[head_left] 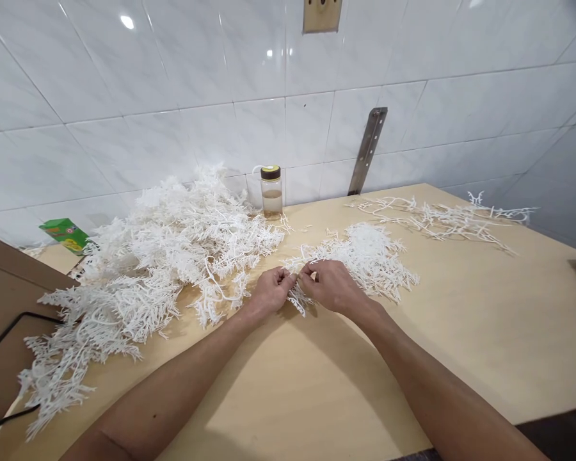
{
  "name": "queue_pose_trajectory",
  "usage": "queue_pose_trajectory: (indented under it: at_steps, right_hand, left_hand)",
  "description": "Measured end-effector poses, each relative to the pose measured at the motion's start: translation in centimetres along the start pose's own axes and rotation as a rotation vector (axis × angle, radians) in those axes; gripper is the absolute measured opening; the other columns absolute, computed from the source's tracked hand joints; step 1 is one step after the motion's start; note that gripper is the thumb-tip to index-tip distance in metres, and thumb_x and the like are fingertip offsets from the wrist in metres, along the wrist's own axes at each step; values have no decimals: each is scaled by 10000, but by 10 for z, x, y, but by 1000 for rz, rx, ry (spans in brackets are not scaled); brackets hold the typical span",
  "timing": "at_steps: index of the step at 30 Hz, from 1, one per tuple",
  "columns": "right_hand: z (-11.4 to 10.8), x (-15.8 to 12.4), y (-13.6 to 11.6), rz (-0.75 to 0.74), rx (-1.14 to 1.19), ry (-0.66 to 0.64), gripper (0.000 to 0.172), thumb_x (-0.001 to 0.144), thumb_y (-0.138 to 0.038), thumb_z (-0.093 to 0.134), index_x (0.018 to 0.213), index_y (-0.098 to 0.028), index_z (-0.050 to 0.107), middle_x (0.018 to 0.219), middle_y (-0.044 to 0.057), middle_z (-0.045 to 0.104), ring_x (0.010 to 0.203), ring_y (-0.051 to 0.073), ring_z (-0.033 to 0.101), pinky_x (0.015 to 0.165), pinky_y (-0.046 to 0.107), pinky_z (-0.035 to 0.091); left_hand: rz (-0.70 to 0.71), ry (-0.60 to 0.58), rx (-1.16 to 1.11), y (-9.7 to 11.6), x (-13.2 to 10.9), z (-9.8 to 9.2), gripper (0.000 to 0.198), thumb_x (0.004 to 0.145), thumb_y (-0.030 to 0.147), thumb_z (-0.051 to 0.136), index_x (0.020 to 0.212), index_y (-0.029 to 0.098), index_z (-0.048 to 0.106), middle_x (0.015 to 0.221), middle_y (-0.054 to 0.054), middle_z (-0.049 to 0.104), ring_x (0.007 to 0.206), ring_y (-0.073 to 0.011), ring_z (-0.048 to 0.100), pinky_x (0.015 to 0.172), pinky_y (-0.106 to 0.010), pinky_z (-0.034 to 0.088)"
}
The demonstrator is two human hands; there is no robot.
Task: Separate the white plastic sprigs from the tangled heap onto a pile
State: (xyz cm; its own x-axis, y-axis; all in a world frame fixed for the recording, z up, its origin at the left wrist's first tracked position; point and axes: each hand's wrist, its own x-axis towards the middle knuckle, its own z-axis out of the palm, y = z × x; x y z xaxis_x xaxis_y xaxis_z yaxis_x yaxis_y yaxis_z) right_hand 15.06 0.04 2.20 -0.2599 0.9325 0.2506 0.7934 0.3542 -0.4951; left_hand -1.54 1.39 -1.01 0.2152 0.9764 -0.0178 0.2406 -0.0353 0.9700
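My left hand (271,289) and my right hand (330,285) meet at the middle of the wooden table (461,333). Both are closed in a pinch on one white plastic sprig (295,294) that hangs between them. A big heap of white plastic branches (163,256) lies to the left of my hands. A smaller pile of white sprigs (372,256) lies just behind my right hand. Thin stripped white stems (441,218) are scattered at the far right of the table.
A small jar with a dark lid (271,191) stands by the tiled wall. A green packet (66,234) lies at far left. A brown cardboard box (4,307) with a black cable sits at the left edge. A metal bracket (367,151) leans on the wall.
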Motion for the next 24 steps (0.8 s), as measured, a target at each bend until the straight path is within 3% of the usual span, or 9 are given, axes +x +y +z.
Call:
queue_pose_trajectory:
  at_steps: [4, 9, 11, 16, 24]
  right_hand:
    - [5, 5, 8, 129, -259, 144, 244, 901, -170, 468, 782, -145, 680, 866, 113, 698, 734, 192, 619, 652, 288, 380]
    - [-7, 8, 31, 175, -132, 310, 133, 833, -148, 569, 904, -157, 682, 954, 86, 717, 879, 213, 636, 765, 289, 416]
    - [-11, 6, 31, 183, -38, 262, 116, 795, -155, 601, 866, -167, 692, 902, 66, 724, 848, 208, 638, 756, 287, 422]
    - [-10, 1, 11, 78, 340, -142, 289, 860, -428, 571, 796, -191, 723, 746, 17, 711, 649, 157, 597, 609, 258, 412]
    - [-1, 2, 9, 125, 323, -109, 287, 813, -393, 569, 709, -167, 711, 618, 13, 661, 562, 138, 534, 545, 255, 382]
  left_hand:
    - [12, -9, -38, -2, 1, -1, 388, 781, 517, 653, 661, 164, 544, 573, 17, 503, 530, -98, 418, 507, -231, 292]
    - [-42, 22, -189, 3, -1, 0, 396, 744, 525, 709, 706, 147, 599, 612, 2, 556, 528, -93, 433, 506, -229, 300]
    - [-52, 51, -223, 6, -2, 0, 399, 731, 530, 724, 720, 145, 618, 618, 0, 570, 528, -96, 449, 506, -228, 308]
    - [3, 86, -219, 7, -2, -1, 397, 731, 526, 726, 690, 146, 620, 601, 11, 550, 542, -94, 445, 534, -228, 333]
    - [48, 109, -62, 8, -6, 1, 371, 770, 515, 682, 688, 159, 623, 563, 24, 524, 512, -97, 412, 504, -232, 308]
